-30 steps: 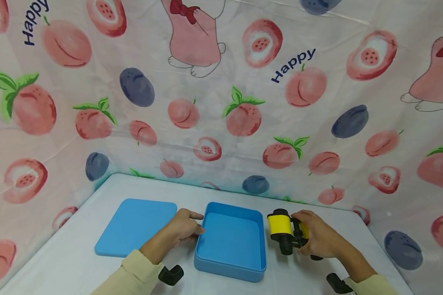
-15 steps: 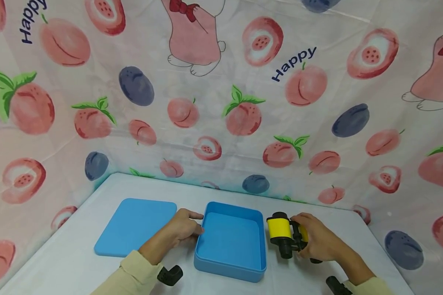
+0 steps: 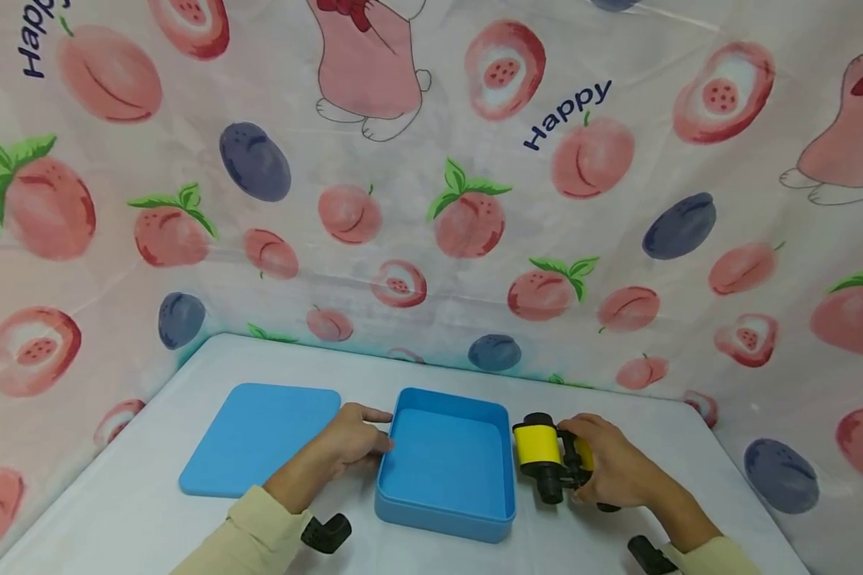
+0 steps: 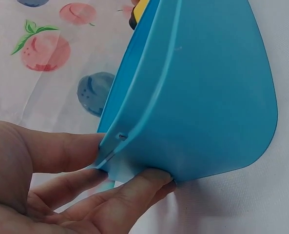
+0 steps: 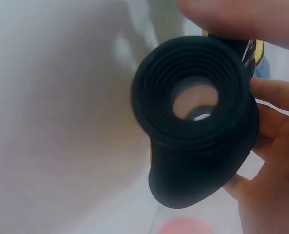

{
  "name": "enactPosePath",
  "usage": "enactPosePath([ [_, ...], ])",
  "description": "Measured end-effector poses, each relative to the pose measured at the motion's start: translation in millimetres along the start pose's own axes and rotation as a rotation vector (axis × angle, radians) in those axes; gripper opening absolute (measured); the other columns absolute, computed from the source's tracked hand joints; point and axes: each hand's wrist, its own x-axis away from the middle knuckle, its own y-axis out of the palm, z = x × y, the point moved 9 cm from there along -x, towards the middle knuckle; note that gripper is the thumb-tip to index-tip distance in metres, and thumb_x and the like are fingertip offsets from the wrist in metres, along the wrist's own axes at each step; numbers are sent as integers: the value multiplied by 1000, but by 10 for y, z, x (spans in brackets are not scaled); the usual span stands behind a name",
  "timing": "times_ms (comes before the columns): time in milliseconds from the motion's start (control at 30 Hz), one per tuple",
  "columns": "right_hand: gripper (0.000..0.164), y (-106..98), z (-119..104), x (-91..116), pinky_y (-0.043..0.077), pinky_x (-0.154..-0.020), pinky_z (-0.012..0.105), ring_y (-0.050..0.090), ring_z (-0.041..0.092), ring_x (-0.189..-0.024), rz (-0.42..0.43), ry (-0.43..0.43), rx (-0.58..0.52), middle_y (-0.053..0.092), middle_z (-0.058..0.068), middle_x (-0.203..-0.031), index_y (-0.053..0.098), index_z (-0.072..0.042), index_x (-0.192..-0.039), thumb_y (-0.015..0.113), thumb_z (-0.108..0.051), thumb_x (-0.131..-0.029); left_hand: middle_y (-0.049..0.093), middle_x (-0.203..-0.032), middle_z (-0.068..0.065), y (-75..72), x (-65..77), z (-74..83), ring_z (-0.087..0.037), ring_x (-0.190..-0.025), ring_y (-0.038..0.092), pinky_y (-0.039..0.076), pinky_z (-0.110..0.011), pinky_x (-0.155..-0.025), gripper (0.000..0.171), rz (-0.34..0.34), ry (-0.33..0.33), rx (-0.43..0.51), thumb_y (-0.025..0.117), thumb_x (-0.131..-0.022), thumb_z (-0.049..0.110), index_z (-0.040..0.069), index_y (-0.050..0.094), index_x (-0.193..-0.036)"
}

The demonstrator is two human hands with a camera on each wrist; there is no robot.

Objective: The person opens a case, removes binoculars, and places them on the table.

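A shallow blue box point(image 3: 442, 519) with nothing inside sits in the middle of the table in the head view. My left hand point(image 3: 354, 441) touches its left wall from outside. In the left wrist view, the thumb and fingertips of the left hand point(image 4: 61, 187) rest against the outer wall of the box point(image 4: 212, 97), near the rim. To the right of the box, my right hand point(image 3: 611, 461) grips yellow and black binoculars point(image 3: 538, 446) by their right barrel. A black eyepiece of the binoculars point(image 5: 195, 170) faces the right wrist camera; the right fingers curl around the far side.
A flat blue lid point(image 3: 252, 439) lies left of the box, partly behind the left forearm. White cloth covers the table point(image 3: 302, 363). A fruit-printed curtain point(image 3: 403, 184) rises behind and at both sides. Black wrist mounts point(image 3: 327, 533) hang below both sleeves.
The binoculars in my right hand have moved slightly left, closer to the box, and a little toward me. The left hand stays against the box. The head view has shifted slightly.
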Motion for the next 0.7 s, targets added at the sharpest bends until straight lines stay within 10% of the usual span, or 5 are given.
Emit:
enactPosePath([
  [700, 99, 15, 55, 2, 44, -107, 72, 54, 36, -125, -19, -8, 30, 59, 15, -142, 57, -8, -142, 101, -31, -57, 65, -134, -33, -3, -2, 7, -36, -108, 74, 60, -55, -94, 51, -8, -15, -13, 69, -94, -2, -6, 58, -143],
])
